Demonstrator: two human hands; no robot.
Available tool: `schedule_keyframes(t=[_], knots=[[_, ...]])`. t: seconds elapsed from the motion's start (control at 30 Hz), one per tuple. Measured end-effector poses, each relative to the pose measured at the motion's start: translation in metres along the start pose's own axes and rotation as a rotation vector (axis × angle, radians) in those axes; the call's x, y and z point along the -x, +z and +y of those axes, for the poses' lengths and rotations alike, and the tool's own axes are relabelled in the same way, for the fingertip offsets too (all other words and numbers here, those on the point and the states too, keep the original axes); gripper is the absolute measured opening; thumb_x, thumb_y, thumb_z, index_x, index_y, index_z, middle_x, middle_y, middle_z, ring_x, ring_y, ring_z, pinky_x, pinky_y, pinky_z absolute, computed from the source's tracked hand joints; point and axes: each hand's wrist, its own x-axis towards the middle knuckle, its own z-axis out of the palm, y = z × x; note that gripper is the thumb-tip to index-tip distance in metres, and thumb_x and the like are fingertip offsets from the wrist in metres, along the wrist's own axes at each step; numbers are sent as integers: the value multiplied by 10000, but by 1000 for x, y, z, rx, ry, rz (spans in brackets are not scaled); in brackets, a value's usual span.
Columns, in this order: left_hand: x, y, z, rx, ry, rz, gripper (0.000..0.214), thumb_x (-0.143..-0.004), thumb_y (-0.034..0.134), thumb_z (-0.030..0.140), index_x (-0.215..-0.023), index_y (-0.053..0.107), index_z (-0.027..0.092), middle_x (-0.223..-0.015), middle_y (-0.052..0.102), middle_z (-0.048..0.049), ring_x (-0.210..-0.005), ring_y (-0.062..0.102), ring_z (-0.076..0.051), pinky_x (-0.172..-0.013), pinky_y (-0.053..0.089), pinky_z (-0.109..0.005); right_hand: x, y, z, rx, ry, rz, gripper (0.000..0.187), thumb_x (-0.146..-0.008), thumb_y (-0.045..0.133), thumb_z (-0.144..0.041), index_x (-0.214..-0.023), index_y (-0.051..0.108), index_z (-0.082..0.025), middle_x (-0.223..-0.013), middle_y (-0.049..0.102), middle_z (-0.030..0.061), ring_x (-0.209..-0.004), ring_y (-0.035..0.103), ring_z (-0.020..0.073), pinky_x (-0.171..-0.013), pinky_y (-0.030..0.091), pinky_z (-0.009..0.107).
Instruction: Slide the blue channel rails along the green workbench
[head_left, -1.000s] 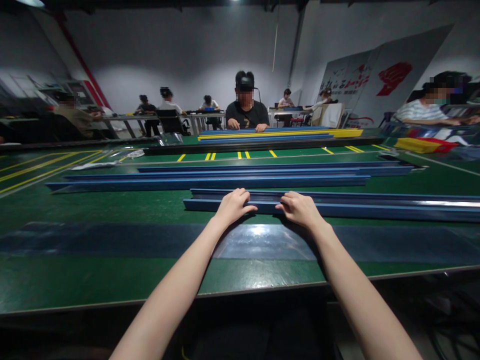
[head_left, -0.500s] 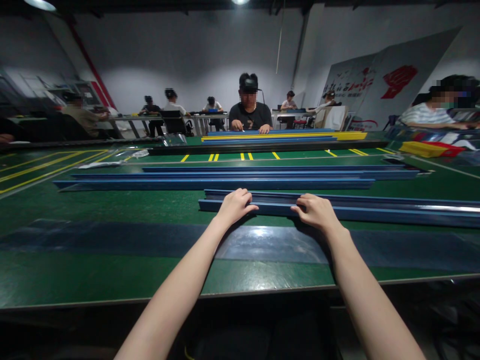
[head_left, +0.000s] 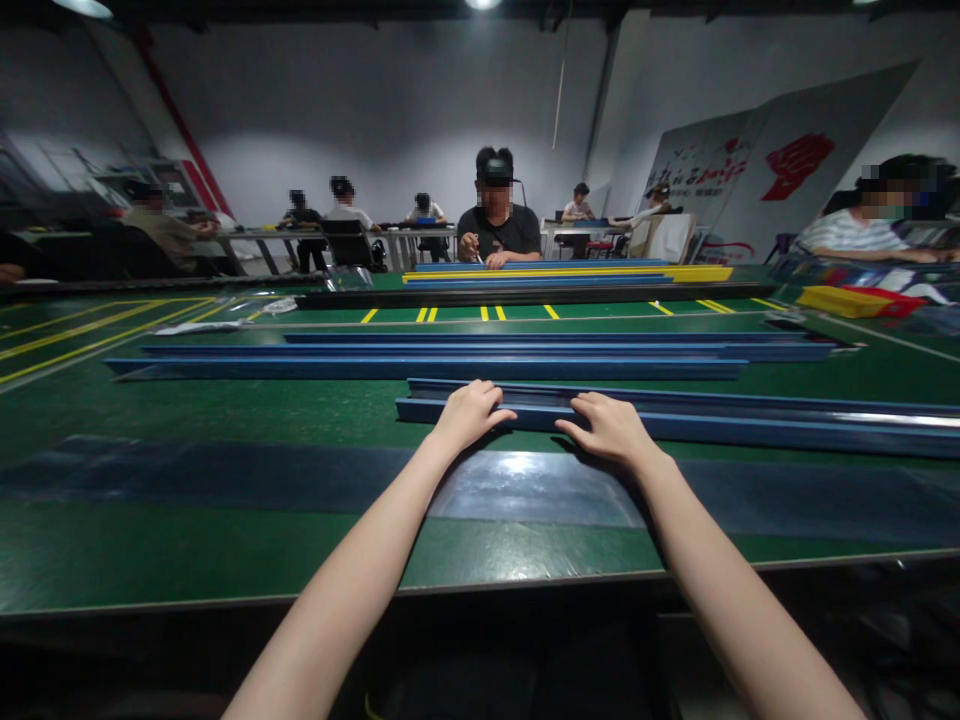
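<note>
A long blue U-shaped channel strip [head_left: 750,428] lies on the green table with its open side up, running off to the right. My left hand [head_left: 469,412] grips its front wall close to the left end, fingers over the rim and thumb along the near face. Farther right, my right hand [head_left: 606,428] straddles the same wall with its fingers curled over the edge and its thumb stretched to the left. The fingertips of both hands are partly hidden inside the channel. Between the hands and the table's near edge lies a flat clear plastic strip [head_left: 517,490].
More blue channels [head_left: 420,369] lie behind, with a long black strip [head_left: 540,294] and a yellow strip [head_left: 697,273] farther back. A co-worker [head_left: 499,228] sits opposite holding a thin tool. A yellow tray [head_left: 832,299] is at the right. Yellow tape lines mark the table.
My right hand has slid left along the channel, closer to my left hand, and its thumb reaches out more. My left hand and the channel have hardly moved. The co-worker's hands have shifted.
</note>
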Motion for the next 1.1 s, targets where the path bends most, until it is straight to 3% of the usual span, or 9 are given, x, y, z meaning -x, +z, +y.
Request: schedule_keyframes(t=[0.23, 0.43, 0.7, 1.1], knots=[[1, 1, 2, -39, 12, -89, 341, -870, 407, 459, -802, 593, 181, -867, 640, -28, -820, 583, -159, -659, 399, -244, -7, 5, -14, 6, -39, -18, 366, -878, 335, -445, -905, 589, -184, -905, 645, 78, -851, 573, 182, -609, 326, 252], [2, 2, 2, -1, 33, -56, 312, -868, 424, 440, -833, 594, 181, -923, 646, -33, -878, 569, -156, -721, 415, -241, -6, 6, -12, -79, -44, 17, 351, -872, 365, -422, -989, 604, -193, -1037, 636, 81, -948, 554, 180, -691, 378, 259], [2, 5, -2, 39, 59, -19, 318, -859, 436, 449, -863, 602, 179, -987, 641, -42, -938, 555, -154, -803, 412, -252, -6, 7, -11, -97, -50, 24, 353, -868, 378, -414, -1010, 608, -186, -1037, 638, 87, -963, 552, 180, -736, 395, 264], [1, 0, -1, 6, -2, -30, 386, -829, 448, 512, -823, 616, 165, -905, 657, -51, -878, 585, -171, -747, 399, -267, -6, 6, -10, -105, -37, 12, 352, -866, 380, -420, -1001, 613, -193, -1046, 636, 82, -958, 556, 181, -711, 403, 261]])
